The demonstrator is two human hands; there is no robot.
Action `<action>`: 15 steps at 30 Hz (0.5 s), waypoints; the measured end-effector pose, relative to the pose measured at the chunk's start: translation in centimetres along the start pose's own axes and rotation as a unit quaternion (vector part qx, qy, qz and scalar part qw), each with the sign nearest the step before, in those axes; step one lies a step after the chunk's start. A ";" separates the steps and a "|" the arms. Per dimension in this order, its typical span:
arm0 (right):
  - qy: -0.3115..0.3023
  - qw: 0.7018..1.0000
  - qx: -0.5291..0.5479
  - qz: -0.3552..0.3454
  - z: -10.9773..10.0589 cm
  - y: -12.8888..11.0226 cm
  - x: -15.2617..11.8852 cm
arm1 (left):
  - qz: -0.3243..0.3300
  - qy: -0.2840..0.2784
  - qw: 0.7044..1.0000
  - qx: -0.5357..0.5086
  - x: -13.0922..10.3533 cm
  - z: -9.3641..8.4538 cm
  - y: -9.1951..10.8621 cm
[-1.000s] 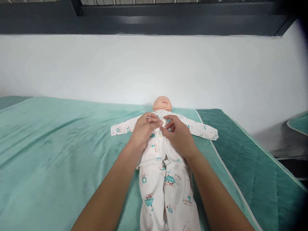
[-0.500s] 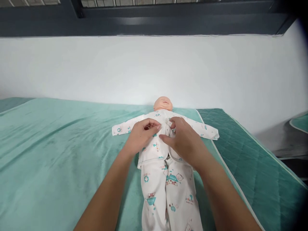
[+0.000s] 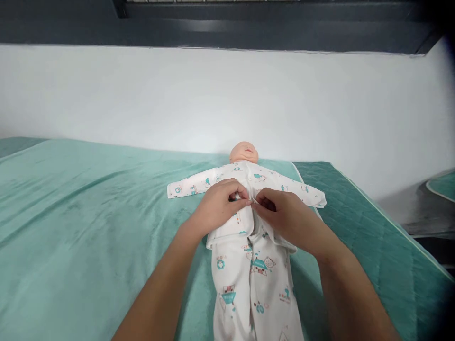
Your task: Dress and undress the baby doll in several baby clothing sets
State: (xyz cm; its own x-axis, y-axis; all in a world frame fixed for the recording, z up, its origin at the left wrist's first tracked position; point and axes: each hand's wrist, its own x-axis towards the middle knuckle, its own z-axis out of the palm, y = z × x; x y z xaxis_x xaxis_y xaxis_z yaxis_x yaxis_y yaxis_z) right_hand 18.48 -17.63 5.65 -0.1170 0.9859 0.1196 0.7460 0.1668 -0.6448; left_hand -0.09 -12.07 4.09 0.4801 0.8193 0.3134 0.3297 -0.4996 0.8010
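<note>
Found left hand [image 3: 223, 203] with thumb and forefinger pinched together on the white printed shirt [image 3: 229, 232], right at the front edge. Found right hand [image 3: 284, 210] facing it, likewise gripping shirt cloth between thumb and forefinger, the remaining fingers curled in. Recorded both sets of fingertips almost meeting at mid-chest, over the front join. Could not tell whether also holding a button, because of cover from the fingers.

Located shirt directly under and between both hands, flat on the doll, collar beyond the fingertips and hem nearer the wrists. Noted front edges parted below the fingertips, spreading toward the hem. Saw left sleeve-side [image 3: 188, 185] stretched out past the left hand and right sleeve-side [image 3: 302, 189] past the right, both resting on the bedding.

Placed doll's head [image 3: 243, 151] beyond the hands, face up, close to the wall [image 3: 213, 94]. Traced matching trousers [image 3: 258, 293] between the forearms, running down out of view. Logged light green blanket [image 3: 106, 213] beneath, darker quilted pad [image 3: 373, 237] alongside at right. Marked dark frame [image 3: 249, 26] across the top, above the wall.
</note>
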 end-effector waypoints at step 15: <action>-0.011 0.932 0.363 -0.007 1.3 3.1 0.4 | -0.088 -0.048 0.974 -0.204 -0.1 0.2 0.6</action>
State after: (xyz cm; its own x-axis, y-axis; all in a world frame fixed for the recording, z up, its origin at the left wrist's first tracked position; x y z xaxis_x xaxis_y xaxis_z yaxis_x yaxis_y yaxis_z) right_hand 19.84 -16.75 2.70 -0.1437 0.9821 0.1216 0.1058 0.1374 -0.9849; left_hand 0.22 -12.47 4.50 0.5260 0.8420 0.1199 0.0733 -0.1853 0.9799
